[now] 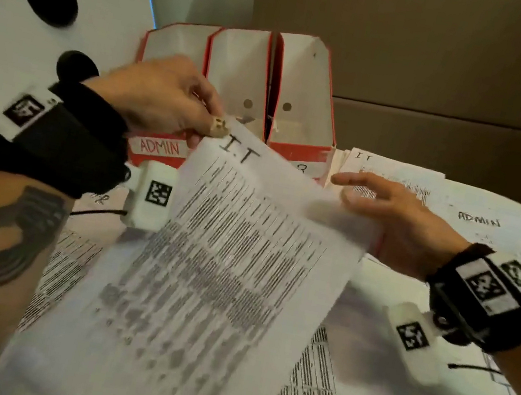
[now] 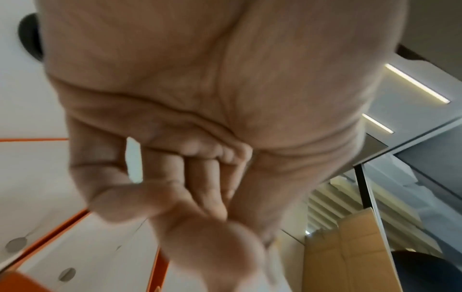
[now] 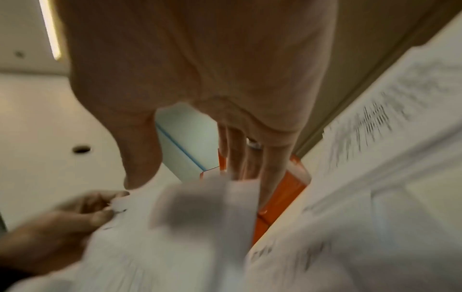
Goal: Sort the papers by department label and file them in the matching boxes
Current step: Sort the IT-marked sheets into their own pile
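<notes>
One sheet marked I.T (image 1: 228,254) is lifted off the desk, tilted with its handwritten heading toward the three red file boxes. The left hand (image 1: 166,93) pinches its top left corner between thumb and curled fingers, which seems to keep the label readable while the page is carried. The right hand (image 1: 390,220) lies at the sheet's right edge with fingers straight and relaxed, steadying rather than gripping. Directly behind stand the boxes: the ADMIN box (image 1: 160,145) on the left, the middle box (image 1: 238,78) with its label hidden by the sheet, and the right box (image 1: 307,101) whose label shows only an R. By elimination, the middle one is probably for I.T. More labelled papers, an ADMIN sheet (image 1: 478,220) among them, lie spread on the desk awaiting sorting.
</notes>
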The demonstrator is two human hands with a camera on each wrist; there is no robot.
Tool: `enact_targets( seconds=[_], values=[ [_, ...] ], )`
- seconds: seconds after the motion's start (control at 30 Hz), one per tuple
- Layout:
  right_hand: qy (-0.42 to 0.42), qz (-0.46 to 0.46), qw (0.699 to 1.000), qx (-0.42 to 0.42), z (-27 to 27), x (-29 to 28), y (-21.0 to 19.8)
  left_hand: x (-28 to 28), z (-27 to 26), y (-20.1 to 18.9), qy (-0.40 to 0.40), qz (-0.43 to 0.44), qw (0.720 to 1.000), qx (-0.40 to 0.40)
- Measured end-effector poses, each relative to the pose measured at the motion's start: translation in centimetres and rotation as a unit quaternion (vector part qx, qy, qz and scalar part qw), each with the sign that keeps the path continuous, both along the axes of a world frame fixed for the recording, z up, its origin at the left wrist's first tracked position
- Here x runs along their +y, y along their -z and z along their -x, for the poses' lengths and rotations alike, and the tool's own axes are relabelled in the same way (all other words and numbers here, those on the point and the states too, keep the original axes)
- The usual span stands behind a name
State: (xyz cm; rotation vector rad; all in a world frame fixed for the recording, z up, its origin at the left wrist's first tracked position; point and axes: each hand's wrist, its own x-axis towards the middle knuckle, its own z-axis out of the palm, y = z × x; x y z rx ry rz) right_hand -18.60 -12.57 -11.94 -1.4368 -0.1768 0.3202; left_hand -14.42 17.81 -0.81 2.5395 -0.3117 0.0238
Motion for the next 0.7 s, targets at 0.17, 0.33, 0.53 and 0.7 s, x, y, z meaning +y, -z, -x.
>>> enact_targets(
  seconds=[0.17, 0.33, 0.53, 0.7],
  values=[
    [0.037, -0.005, 0.999, -0.016, 1.6, -0.8, 0.8, -1.6, -1.3, 3.1, -0.062, 0.175, 0.982, -0.045],
    [0.217, 0.036, 0.975, -0.028, 0.4, -2.8, 1.7, -3.0, -1.9, 6.6, -0.006, 0.248, 0.968, 0.027],
    [0.193, 0.085, 0.977, -0.004, -0.4, -4.7, 3.4, -1.2, -2.3, 10.3, 0.0, 0.176, 0.981, 0.078],
    [0.27, 0.114, 0.956, 0.017, -0.9, -6.5, 4.3, 0.2, -2.5, 10.4, -0.016, 0.236, 0.97, 0.059]
  ],
)
